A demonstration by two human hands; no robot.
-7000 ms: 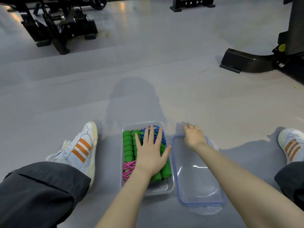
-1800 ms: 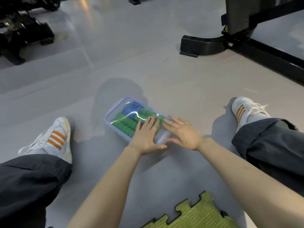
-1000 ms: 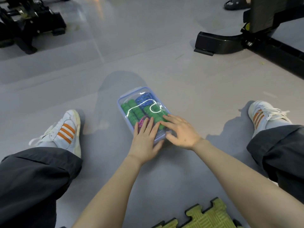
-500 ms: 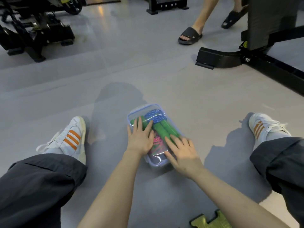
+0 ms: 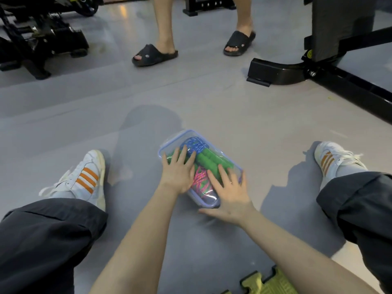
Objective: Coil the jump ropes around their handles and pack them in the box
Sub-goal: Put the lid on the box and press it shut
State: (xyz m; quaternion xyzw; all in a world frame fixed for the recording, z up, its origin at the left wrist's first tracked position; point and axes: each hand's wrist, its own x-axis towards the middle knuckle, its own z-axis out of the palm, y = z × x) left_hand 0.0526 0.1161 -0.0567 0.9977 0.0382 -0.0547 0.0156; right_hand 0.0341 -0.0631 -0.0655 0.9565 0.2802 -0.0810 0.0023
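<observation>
Closest to us, below our hands, a bit of yellow-green foam mat [image 5: 267, 283] peeks in at the bottom edge. Our right hand [image 5: 231, 194] lies flat with its fingers spread on the near end of the lid [image 5: 214, 143], and its thumb reaches along the floor [image 5: 212, 102] by the near corner. Our left hand [image 5: 177, 172] lies flat and spread too, just left of it, on the middle of the lid. Under both hands sits the clear box [image 5: 209, 203] on the floor between our legs. Inside it we can see the jump ropes [image 5: 201, 181], pink, blue and green, all coiled up. So we think the packing is done and we are pushing the lid shut. Next we likely need to press each edge down until it clicks. Past our hands, someone in black sandals [image 5: 153, 55] stands on the floor.
</observation>
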